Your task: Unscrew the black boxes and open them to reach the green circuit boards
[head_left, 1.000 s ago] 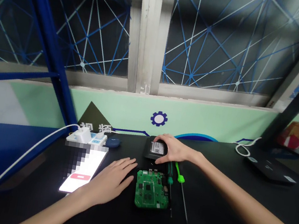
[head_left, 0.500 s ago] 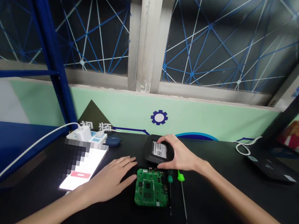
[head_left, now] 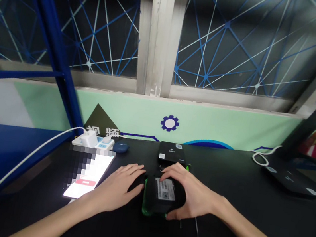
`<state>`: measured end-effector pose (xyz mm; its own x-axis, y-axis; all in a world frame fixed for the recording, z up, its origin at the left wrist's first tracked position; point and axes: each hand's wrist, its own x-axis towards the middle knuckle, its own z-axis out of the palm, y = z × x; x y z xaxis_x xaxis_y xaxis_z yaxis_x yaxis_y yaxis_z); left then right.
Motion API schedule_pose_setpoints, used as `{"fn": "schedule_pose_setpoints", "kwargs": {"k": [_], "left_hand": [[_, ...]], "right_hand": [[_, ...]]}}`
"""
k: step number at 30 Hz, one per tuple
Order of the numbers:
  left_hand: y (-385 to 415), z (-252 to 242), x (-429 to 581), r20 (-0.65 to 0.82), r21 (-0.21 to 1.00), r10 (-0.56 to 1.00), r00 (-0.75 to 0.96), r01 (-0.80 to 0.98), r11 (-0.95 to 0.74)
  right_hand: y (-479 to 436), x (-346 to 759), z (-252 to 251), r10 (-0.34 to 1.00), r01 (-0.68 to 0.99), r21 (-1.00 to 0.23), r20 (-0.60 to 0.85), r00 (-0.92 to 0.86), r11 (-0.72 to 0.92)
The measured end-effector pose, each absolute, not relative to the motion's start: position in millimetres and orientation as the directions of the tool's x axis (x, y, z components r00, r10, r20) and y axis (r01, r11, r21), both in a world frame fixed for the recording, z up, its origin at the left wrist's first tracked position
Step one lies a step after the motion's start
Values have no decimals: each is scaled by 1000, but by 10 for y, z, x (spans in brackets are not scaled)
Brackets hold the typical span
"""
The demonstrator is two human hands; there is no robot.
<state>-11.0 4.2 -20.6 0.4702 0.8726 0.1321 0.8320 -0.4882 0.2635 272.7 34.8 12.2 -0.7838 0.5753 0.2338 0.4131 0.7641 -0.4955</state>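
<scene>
My right hand [head_left: 186, 194] grips a black plastic casing with a white label [head_left: 166, 189] by its edges, thumb at the near side and fingers at the far side. The casing is over a green circuit board [head_left: 145, 203], covering most of it; I cannot tell whether they touch. My left hand [head_left: 122, 185] lies flat beside the board's left edge, fingers stretched out and holding nothing. Behind the casing lies a black box with small stickers [head_left: 172, 152]. Two screwdriver shafts [head_left: 197, 227] show from under my right hand, their handles mostly hidden.
On the left lie a lit phone [head_left: 90, 176], a power strip with a white charger [head_left: 90, 139] and a dark blue oval object [head_left: 120, 148]. A flat black device [head_left: 289, 182] and a white cable [head_left: 260, 158] lie at the right. The wall [head_left: 140, 115] bounds the black table at the back.
My right hand has brought the labelled casing toward me, from behind the circuit board to over it. The black box behind is now uncovered. My left hand has stayed nearly still.
</scene>
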Motion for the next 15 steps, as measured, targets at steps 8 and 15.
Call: {"fn": "schedule_pose_setpoints", "kwargs": {"k": [8,15], "left_hand": [[38,-209,-93,137,254,875,463,838,-483],[58,-232,-150,167,246,855,490,819,-518]], "right_hand": [[285,2656,29,568,400,-495,253,-783,772],[256,2591,-22,600,427,-488,279,-750,761]]}}
